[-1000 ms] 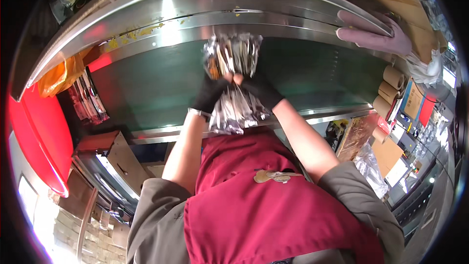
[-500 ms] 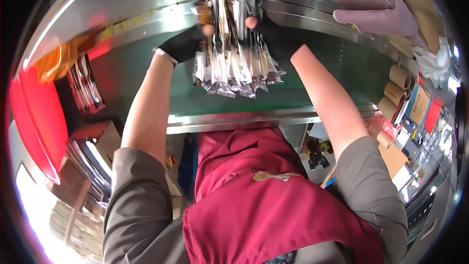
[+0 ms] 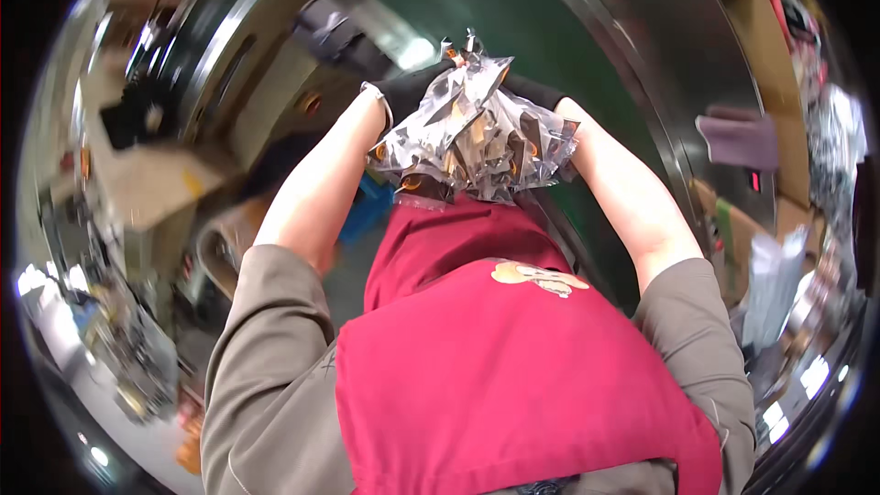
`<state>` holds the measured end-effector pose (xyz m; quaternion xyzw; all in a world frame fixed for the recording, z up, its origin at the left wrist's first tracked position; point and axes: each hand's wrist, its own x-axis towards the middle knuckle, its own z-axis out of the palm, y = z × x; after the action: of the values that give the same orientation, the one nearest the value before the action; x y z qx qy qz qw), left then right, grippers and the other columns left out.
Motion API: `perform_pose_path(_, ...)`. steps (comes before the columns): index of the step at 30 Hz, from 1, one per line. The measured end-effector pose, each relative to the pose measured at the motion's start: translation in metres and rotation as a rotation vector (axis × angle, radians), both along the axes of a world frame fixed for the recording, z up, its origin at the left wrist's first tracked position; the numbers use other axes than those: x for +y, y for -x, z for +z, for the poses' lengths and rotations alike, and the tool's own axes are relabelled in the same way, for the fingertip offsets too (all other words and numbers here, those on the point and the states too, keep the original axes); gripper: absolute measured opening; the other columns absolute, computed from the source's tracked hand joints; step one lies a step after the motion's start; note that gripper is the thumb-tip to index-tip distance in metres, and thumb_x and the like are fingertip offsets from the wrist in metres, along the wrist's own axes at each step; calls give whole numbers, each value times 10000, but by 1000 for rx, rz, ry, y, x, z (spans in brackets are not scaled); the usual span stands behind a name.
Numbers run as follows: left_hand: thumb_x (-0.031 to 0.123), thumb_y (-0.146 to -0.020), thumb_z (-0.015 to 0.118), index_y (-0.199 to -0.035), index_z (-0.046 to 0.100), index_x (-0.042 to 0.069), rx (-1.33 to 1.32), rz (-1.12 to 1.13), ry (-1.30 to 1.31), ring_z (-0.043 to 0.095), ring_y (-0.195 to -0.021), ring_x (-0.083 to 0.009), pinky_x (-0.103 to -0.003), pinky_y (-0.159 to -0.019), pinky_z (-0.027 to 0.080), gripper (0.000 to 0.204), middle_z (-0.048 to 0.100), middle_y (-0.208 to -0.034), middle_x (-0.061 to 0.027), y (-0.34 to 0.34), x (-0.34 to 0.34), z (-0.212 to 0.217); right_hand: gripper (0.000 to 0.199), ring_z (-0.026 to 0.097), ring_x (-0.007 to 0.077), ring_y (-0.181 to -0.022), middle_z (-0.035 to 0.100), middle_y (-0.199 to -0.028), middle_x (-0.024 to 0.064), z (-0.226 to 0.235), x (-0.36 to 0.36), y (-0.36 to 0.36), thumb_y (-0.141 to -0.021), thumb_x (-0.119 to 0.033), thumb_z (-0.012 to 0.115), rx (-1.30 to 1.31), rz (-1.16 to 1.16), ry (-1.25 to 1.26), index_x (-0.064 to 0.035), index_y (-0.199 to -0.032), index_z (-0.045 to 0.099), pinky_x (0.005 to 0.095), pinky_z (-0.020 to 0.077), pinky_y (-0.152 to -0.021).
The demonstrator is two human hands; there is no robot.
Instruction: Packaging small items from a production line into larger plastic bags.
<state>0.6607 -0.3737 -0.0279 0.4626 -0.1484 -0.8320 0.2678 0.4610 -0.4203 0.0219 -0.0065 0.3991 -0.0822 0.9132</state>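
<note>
A bundle of several clear plastic packets [image 3: 481, 142] with dark and orange contents is gathered between my two hands, in front of my red apron. My left hand [image 3: 414, 90], in a black glove, grips the bundle's left side. On the opposite side my right hand [image 3: 533, 92], also black-gloved, is closed round it. The packets' crimped ends fan out toward me and cover much of the fingers. What exactly the packets contain is hard to make out.
Beyond my hands runs a green belt [image 3: 550, 14] with a metal side rail [image 3: 632, 46] on its right. A mauve glove [image 3: 738, 137] lies past the rail. Cardboard boxes [image 3: 137, 170] stand at the left, blurred, and clear plastic bags [image 3: 775, 289] are at the right.
My body has turned, so the belt now runs slantwise away from me. The bundle has come nearer to my apron, still in both hands, and its packets now fan out more widely.
</note>
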Motion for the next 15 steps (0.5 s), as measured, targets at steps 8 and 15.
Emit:
perform_pose_path(8,405,-942,444,-1155,572,76,78,474,-27,587,-932,-101,-257,-862,455,412,637,-1075,-35,-120,210,65,376,607,200,-1011,619,-1121,129,52,122,-151,-880,-262,589,-201,513,48,-7,-1156,574,344,479,-893)
perform_pose_path(15,682,-756,552,-940,632,84,-807,1039,191,519,-726,-84,-207,-654,393,631,601,-816,8,-236,432,117,464,577,141,-765,606,-905,58,65,312,-355,-740,-281,724,-406,643,1136,-40,-1073,509,267,488,-622)
